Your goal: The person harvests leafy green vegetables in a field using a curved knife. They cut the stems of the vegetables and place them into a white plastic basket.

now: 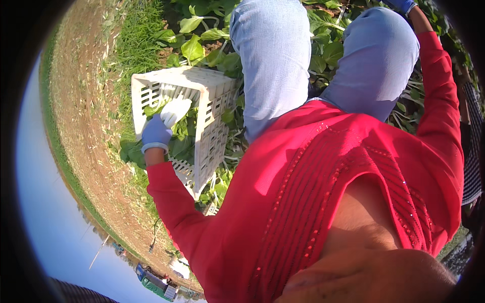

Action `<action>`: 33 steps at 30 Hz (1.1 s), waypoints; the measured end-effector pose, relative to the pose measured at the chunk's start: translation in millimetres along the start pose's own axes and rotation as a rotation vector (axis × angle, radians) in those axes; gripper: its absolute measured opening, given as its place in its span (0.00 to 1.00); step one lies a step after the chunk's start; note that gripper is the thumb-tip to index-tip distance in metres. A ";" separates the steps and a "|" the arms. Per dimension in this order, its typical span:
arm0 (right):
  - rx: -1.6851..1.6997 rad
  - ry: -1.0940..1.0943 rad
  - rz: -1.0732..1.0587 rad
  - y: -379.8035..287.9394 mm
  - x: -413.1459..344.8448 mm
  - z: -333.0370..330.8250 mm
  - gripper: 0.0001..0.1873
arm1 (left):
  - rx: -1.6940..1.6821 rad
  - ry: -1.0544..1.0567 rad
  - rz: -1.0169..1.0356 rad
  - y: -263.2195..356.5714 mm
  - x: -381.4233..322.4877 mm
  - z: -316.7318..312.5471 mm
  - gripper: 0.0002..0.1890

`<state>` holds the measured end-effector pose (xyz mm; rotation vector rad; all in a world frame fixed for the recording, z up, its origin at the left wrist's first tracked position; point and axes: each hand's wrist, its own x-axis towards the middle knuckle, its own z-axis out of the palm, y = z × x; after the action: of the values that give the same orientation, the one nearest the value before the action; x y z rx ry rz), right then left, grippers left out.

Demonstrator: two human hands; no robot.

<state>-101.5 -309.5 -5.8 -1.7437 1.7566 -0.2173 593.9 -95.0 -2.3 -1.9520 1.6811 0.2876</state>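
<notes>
My left hand [156,132], in a blue glove, grips a head of bok choy [176,112] by its leafy end. The thick white stalk base points up and to the right, away from the fingers. Behind it, a white slatted plastic crate [212,128] holds more bok choy, with white stalks [178,92] lined up along its far wall and green leaves below. At the top right edge, my right hand [402,4], also blue-gloved, is mostly cut off beyond my knee. Leafy plants are near it; what it holds is hidden.
Bok choy plants [193,49] cover the ground around my legs. A grass strip [138,49] borders the bare soil field [75,75] at left. Another person's striped clothing [471,151] shows at the right rim. A truck [155,282] stands far off, lower left.
</notes>
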 end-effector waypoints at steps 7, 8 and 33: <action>-0.001 0.036 -0.036 -70.5 -16.0 -25.3 0.19 | -0.686 -0.178 0.008 60.7 98.3 144.0 0.42; -0.036 0.044 -0.055 -77.7 -19.0 -26.2 0.20 | -0.851 -0.346 0.047 56.2 102.1 149.2 0.45; -0.348 -0.160 0.125 -102.8 11.0 54.8 0.21 | -0.862 -0.285 0.404 54.2 63.7 159.6 0.11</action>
<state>15.1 -313.1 3.4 -1.8188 1.8573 0.2909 583.6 -68.9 -180.3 -1.9242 1.9058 1.5792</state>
